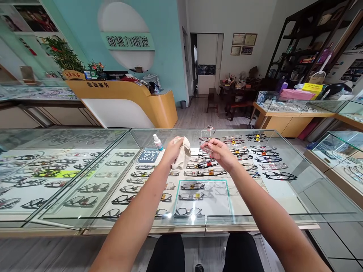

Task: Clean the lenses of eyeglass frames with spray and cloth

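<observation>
My left hand (175,148) is closed on a cream cleaning cloth (183,155), which hangs down from the fingers above the glass counter. To its right, my right hand (219,150) pinches a pair of eyeglasses (210,133) with thin frames, held up over the counter with the lenses beyond the fingertips. The cloth and the eyeglasses are apart. Left of the cloth, a small white spray bottle (158,142) with a blue band stands upright on the glass. Near it, a blue card with white lettering (147,156) lies by the bottle's foot.
Under the glass top of the display case (295,196) lie rows of eyeglass frames (193,186). A yellow service counter (163,109) stands beyond, at left. Another glass case (295,107) is at the back right, near a dark table (238,90) and a tall shelf (303,45).
</observation>
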{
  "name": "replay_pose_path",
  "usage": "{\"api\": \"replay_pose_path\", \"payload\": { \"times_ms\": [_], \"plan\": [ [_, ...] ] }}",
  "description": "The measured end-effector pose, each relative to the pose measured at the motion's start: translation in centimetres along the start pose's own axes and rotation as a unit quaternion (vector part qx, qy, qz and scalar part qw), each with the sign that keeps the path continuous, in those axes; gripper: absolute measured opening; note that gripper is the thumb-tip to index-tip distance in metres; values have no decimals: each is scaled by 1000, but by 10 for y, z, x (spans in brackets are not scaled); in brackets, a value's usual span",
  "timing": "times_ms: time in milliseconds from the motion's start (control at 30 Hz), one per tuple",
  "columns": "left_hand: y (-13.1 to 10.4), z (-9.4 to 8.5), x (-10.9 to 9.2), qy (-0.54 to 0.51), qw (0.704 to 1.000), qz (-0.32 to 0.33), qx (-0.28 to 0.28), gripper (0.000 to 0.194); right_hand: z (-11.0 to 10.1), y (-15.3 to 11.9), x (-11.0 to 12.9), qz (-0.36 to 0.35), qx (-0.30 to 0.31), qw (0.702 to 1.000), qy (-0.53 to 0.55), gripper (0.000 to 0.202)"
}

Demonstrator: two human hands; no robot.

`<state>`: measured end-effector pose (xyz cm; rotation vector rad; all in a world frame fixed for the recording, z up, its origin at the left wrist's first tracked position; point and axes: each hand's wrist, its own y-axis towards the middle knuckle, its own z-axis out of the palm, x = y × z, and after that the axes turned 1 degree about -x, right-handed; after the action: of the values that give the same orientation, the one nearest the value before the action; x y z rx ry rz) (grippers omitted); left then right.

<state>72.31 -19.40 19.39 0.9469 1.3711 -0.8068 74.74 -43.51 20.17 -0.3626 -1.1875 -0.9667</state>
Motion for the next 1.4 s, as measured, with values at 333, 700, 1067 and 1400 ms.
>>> {"api": "replay_pose_path", "payload": {
  "times_ms": [333,700,1067,1400],
  "plan": [
    [-31,22,-4,-69,996,-10,47,68,23,-9,-13,-1,117,992,-38,45],
    [-31,24,-4,-151,977,-83,127,62,14,-3,-12,-27,35,998,-37,44],
    [-27,23,0,-226,955,-89,171,51,8,-2,3,-44,-45,998,-19,47],
    [-46,30,-16,-146,978,18,145,70,11,0,1,-52,-90,994,35,48]
  ]
}}
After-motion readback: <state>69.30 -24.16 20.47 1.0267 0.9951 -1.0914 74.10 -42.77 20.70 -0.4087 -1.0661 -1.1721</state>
